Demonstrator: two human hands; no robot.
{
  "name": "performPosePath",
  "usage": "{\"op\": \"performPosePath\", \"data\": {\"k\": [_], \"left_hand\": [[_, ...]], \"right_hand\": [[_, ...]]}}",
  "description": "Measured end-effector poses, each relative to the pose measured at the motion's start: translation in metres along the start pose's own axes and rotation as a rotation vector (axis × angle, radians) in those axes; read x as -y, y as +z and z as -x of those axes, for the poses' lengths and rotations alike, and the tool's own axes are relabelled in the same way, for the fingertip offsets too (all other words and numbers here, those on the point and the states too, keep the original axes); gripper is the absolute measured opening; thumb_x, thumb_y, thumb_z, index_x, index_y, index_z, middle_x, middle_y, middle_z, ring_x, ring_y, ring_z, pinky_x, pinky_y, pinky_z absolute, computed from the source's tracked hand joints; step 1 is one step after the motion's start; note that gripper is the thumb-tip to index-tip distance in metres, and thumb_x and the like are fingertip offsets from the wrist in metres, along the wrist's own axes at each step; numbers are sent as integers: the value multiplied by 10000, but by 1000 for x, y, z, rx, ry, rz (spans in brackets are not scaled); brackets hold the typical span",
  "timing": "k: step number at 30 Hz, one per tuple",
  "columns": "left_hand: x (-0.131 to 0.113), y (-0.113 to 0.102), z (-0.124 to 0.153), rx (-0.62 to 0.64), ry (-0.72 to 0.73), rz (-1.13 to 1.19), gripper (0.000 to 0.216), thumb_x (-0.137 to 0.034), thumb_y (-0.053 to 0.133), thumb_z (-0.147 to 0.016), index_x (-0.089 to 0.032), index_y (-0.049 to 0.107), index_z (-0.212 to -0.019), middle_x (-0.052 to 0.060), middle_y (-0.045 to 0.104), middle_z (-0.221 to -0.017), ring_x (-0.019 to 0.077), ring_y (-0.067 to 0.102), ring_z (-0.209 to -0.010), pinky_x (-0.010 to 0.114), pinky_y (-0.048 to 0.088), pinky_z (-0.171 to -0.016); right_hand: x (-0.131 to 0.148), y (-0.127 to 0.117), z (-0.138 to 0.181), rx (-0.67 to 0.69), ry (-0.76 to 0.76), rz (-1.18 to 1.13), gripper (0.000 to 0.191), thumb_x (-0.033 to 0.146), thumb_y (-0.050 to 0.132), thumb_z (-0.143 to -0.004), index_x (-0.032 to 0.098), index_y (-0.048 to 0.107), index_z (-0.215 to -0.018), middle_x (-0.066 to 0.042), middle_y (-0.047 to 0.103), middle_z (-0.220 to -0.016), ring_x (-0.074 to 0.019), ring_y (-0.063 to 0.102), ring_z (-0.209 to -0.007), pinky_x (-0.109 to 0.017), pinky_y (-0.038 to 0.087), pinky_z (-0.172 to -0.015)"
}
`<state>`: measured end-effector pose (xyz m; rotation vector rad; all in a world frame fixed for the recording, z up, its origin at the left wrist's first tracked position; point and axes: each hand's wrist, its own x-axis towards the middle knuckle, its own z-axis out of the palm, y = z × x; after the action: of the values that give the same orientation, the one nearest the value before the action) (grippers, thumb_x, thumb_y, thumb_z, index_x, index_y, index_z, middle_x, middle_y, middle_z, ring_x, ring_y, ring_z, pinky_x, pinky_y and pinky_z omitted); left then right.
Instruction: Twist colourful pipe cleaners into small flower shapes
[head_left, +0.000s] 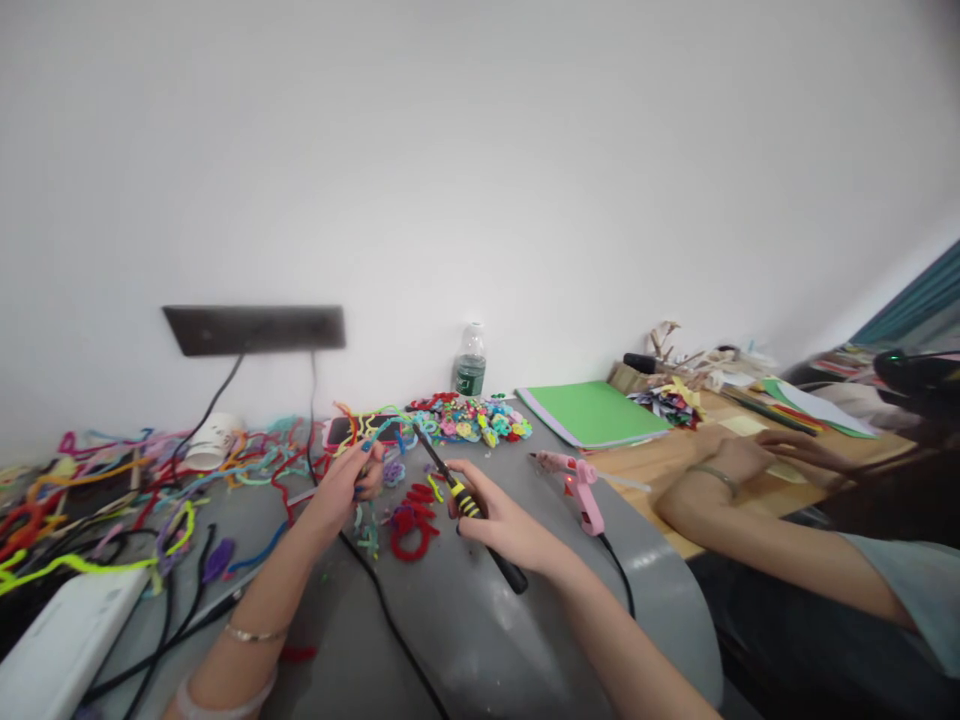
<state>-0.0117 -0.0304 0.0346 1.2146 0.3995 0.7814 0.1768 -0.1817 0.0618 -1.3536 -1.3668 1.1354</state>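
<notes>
The left hand point(364, 475) has its fingers closed together on a light-blue fuzzy strand point(386, 428), which lies in front of the person, raised above the grey surface point(480, 640), its far end pointing up and inward. The right hand point(495, 515) is clamped around the striped black-and-yellow grip of a hand tool point(466, 500), whose dark tip reaches forward close to that end; whether tip and strand touch, I cannot tell. The strand is probably pinched this way to keep it steady while leaving the end free for the tool. The loose coloured strands point(277, 450) heaped on the left and the small bright ornaments point(472, 420) against the wall seem kept to the edges so that the middle has working room, where a red coiled piece point(412, 530) rests. The pink glue gun point(585, 490) lies to the right, its nozzle turned away from the person, perhaps for safety, with an orange light showing. Beyond it a co-worker's forearm point(701, 505) rests on a wooden surface point(637, 464). As for writing, the bottle point(470, 365) bears a green label and the white box point(79, 640) some faint print, but neither can be read; the tilted paper cup point(210, 443) carries only blurred marks.
</notes>
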Motion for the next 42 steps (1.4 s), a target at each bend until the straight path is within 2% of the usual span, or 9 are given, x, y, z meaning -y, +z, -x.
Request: {"op": "performPosePath", "data": {"k": [5,12,16,21,25,30,35,42], "left_hand": [[0,3,0,-12,-14,68,365,-520,634,-826,-197,467,-796,-127,296,-456,50,175,-379,186,192,-416],[-8,-2,0,-109,-46,177,295,-413,604,-864,-203,431,-751,-121,280,-467,54,174,-384,190,220,-407],[-6,0,2,-5,-84,133,280,-423,595,-870,-205,443,-782,-120,278,-472,59,176,-391,192,212,-418],[2,6,4,111,-82,-9,323,-491,595,-850,-198,471,-788,-103,326,-491,67,190,-419,196,202,-427],[4,7,5,132,-47,-56,303,-486,565,-871,-194,506,-817,-98,329,-497,78,199,-433,203,218,-440],[0,10,9,146,-49,-157,299,-479,550,-877,-183,557,-839,-77,368,-506,96,258,-451,220,244,-463],[-2,12,11,210,-94,-273,324,-487,544,-880,-170,584,-832,-65,378,-512,102,278,-471,230,250,-483],[-2,11,10,210,-104,-211,306,-493,556,-863,-192,540,-811,-91,306,-512,87,217,-446,225,205,-453]], "right_hand": [[3,2,-3,7,-38,14,608,173,565,-686,218,421,-1275,11,522,-944,-140,454,-776,-264,372,-731],[5,1,-2,43,-28,83,608,148,550,-681,215,425,-1271,-1,537,-1007,-150,477,-814,-270,390,-763],[1,1,-8,6,3,90,637,176,559,-671,214,425,-1293,0,527,-984,-152,471,-801,-275,388,-746],[2,4,-13,-11,25,-19,621,218,549,-661,219,452,-1275,2,526,-927,-157,469,-786,-274,386,-708],[7,5,-10,-50,75,-75,597,242,531,-639,228,477,-1234,19,490,-857,-131,426,-689,-260,369,-631],[7,4,-5,-51,131,-127,654,253,532,-634,253,460,-1285,29,497,-849,-116,445,-647,-251,371,-595],[6,5,-3,-59,127,-175,670,247,535,-626,255,463,-1292,17,522,-890,-122,465,-684,-251,379,-613],[8,4,1,-44,132,-168,651,231,527,-634,249,497,-1285,-17,552,-1010,-157,526,-839,-254,387,-661]]}}
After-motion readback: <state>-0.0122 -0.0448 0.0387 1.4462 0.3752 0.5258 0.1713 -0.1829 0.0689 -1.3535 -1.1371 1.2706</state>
